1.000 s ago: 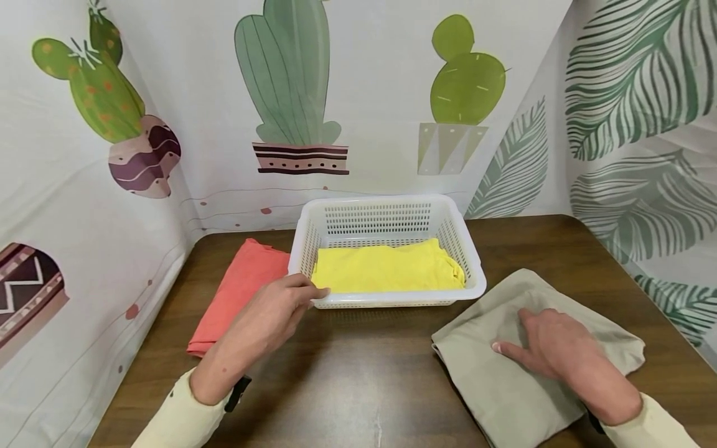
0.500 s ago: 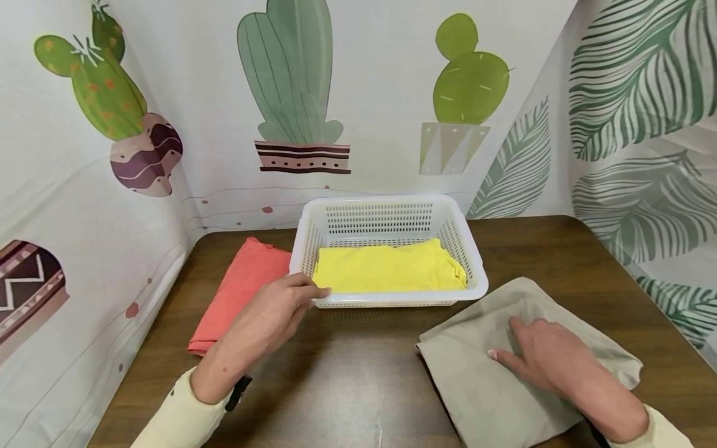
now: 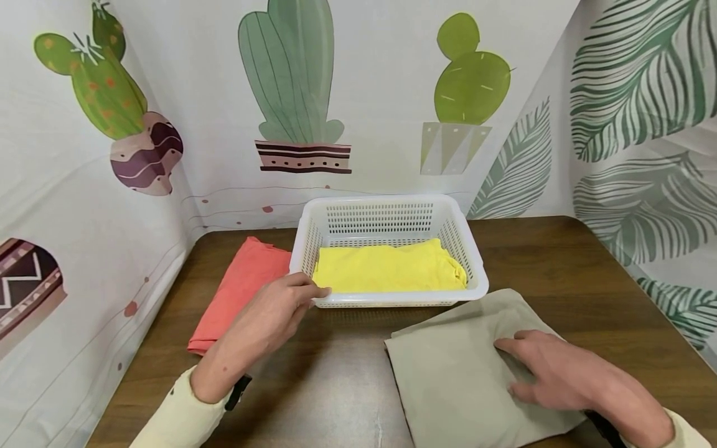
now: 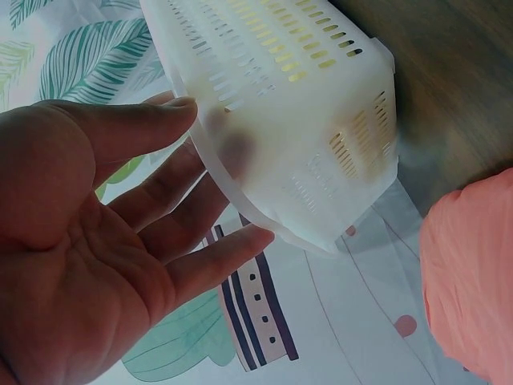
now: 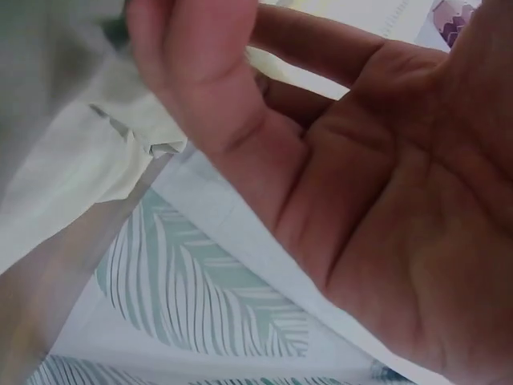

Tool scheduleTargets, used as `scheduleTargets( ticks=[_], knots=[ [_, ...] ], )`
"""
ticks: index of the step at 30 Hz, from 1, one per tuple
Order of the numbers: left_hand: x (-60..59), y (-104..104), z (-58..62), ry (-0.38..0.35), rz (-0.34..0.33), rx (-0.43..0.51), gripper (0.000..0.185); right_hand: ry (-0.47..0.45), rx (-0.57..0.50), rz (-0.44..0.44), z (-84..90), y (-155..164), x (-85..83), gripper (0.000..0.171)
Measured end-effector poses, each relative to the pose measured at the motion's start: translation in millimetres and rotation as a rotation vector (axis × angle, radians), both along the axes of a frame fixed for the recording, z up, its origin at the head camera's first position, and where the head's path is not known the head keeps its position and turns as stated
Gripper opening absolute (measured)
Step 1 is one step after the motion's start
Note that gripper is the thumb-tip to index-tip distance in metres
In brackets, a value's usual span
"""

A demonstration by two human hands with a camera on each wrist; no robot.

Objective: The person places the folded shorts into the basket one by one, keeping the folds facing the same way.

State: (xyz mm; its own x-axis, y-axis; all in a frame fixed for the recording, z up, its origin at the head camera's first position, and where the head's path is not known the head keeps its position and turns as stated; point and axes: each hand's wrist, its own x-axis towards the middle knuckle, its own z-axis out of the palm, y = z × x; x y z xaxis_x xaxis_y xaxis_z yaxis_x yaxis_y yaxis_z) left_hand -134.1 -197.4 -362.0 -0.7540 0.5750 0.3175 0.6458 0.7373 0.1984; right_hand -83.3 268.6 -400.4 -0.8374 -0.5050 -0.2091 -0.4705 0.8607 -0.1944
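A dark wooden table point(image 3: 347, 379) sits inside cactus-print curtains point(image 3: 291, 87). At the left edge lies a folded coral cloth point(image 3: 238, 289). The left hand point(image 3: 271, 314) grips the near-left rim of a white basket point(image 3: 386, 218) holding a yellow cloth point(image 3: 389, 267); the wrist view shows the thumb over the rim and fingers point(image 4: 188, 188) beneath. Bare wood opens between the hands. The right hand point(image 3: 551, 370) rests on a beige cloth point(image 3: 454, 379), pinching its edge between thumb and fingers, as its wrist camera alone shows.

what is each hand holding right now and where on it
The left hand holds the white basket at its near left corner rim. The right hand pinches the folded beige cloth near its right edge; the exact grip is partly hidden.
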Motion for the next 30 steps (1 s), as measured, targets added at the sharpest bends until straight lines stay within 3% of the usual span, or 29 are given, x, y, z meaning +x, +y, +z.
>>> scheduleTargets(
  ticks=[9,30],
  knots=[
    [-0.2,0.3,0.2,-0.005,0.004,-0.006,0.041,-0.069,-0.107,0.075,-2.9,-14.2,-0.7,0.065],
    [0.1,2.2,1.1,-0.01,0.024,-0.016,0.041,0.08,-0.199,0.148,-15.4,-51.8,8.4,0.061]
  ],
)
